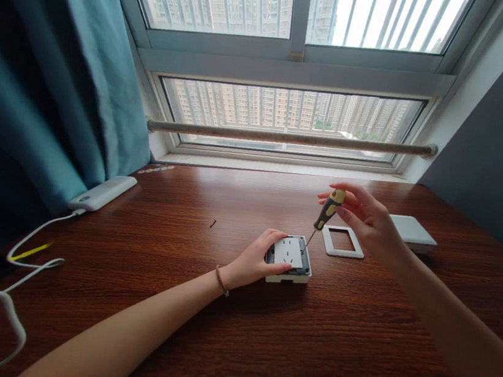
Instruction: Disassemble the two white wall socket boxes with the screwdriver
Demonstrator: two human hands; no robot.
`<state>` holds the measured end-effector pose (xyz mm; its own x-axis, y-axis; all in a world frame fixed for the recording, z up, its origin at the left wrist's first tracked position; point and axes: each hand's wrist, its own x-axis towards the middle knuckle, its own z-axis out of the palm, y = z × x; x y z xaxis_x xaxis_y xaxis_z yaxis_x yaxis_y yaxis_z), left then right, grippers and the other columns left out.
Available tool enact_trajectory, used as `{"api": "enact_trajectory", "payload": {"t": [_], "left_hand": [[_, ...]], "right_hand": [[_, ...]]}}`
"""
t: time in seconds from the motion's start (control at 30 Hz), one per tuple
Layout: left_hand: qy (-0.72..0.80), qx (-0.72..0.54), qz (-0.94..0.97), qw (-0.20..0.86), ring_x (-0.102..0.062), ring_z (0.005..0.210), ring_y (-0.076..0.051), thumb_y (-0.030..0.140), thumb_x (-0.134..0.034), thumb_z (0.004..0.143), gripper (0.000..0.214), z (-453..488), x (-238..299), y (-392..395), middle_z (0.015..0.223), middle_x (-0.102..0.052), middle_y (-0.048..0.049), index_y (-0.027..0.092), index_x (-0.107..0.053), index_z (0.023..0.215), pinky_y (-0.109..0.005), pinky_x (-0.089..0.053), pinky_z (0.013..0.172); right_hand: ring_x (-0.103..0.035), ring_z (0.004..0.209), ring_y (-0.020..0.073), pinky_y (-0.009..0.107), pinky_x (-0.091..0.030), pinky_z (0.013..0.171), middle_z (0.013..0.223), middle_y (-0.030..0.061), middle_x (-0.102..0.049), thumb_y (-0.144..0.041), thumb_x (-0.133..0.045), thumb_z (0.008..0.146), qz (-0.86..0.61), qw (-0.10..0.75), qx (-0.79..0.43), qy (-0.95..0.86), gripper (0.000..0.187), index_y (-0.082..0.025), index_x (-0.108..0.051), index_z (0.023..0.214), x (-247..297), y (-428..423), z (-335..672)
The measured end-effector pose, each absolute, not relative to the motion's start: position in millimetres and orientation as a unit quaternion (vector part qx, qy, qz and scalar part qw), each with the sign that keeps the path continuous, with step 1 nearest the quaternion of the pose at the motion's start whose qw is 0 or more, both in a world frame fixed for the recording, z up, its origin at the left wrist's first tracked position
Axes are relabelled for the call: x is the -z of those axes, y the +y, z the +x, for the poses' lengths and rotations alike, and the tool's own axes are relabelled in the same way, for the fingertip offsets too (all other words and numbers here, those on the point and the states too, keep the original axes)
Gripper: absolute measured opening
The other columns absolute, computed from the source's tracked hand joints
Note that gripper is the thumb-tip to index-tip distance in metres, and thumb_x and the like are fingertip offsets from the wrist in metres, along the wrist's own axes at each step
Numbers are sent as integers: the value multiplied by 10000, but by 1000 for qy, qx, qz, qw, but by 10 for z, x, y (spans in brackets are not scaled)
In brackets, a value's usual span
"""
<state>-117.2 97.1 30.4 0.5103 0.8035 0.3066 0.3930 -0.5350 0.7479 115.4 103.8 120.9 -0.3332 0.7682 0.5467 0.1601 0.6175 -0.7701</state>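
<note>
A white wall socket (288, 253) with a grey mounting frame sits in a white back box on the wooden table. My left hand (260, 260) grips the socket from its left side, thumb along the near edge and fingers at the far edge. In my right hand (359, 212) is a screwdriver (328, 210) with a dark and yellow handle, held by the fingertips near its top. Its shaft slants down to the right side of the socket's frame; a screw under the tip is too small to make out. A white cover frame (343, 242) lies just right of the socket.
On the table (215, 320), a small screw (213, 223) lies left of the socket. A white box-like object (412, 232) stands behind my right wrist. At left are a white power strip (103, 192), its cable (14, 318) and a yellow strip (32, 251), beside a blue curtain (100, 100).
</note>
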Motion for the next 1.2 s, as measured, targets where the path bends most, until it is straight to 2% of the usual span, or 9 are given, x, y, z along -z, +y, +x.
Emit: {"api": "enact_trajectory", "payload": {"t": [0.2,0.4,0.67,0.83,0.97,1.1,1.2], "left_hand": [[371,-322,814,309,-465,1081,-229,388,-649,709,540,-1177,-305,971,1165,-484,-84,218,-464,1187,-367,-372,965],[369,-322,816,306,-466,1075,-225,392,-645,713,540,-1177,-304,973,1159,-484,-81,216,-462,1189,-361,-374,958],[371,-317,818,305,-462,1085,-221,412,-637,718,547,-1175,-312,971,1171,-479,-84,208,-453,1191,-352,-366,968],[370,-319,817,306,-465,1083,-229,391,-646,712,545,-1176,-306,975,1168,-483,-84,211,-457,1191,-367,-369,963],[368,-321,817,306,-463,1088,-232,384,-650,711,545,-1181,-296,976,1175,-481,-88,210,-459,1191,-370,-368,965],[368,-324,817,304,-467,1078,-231,392,-647,712,542,-1181,-295,976,1163,-486,-88,210,-460,1187,-373,-367,966],[367,-325,817,305,-470,1075,-233,390,-646,713,540,-1178,-301,974,1163,-486,-87,212,-461,1188,-375,-372,960]], "right_hand": [[-583,912,201,377,-508,824,982,31,-599,-304,-669,713,-371,551,-174,-727,254,-252,-613,955,-1183,1021,1098],[-576,1012,204,411,-442,933,1044,40,-635,-229,-582,794,-308,496,-271,-766,330,-248,-558,1122,-1275,1014,1162],[-601,875,197,385,-500,816,909,33,-626,-267,-669,721,-388,582,-166,-695,210,-236,-667,929,-1182,1030,1120],[-599,985,202,402,-494,877,1045,37,-644,-233,-587,795,-290,498,-311,-755,346,-260,-543,1137,-1278,1021,1199],[-552,1055,196,377,-471,903,1113,41,-598,-248,-535,828,-306,511,-239,-767,262,-260,-575,1087,-1272,1022,1155],[-597,896,195,366,-509,801,952,29,-612,-283,-669,718,-371,564,-144,-723,197,-244,-636,909,-1190,1026,1107],[-615,883,187,377,-508,819,939,28,-642,-265,-628,758,-349,536,-199,-742,237,-243,-604,993,-1221,1007,1144]]}}
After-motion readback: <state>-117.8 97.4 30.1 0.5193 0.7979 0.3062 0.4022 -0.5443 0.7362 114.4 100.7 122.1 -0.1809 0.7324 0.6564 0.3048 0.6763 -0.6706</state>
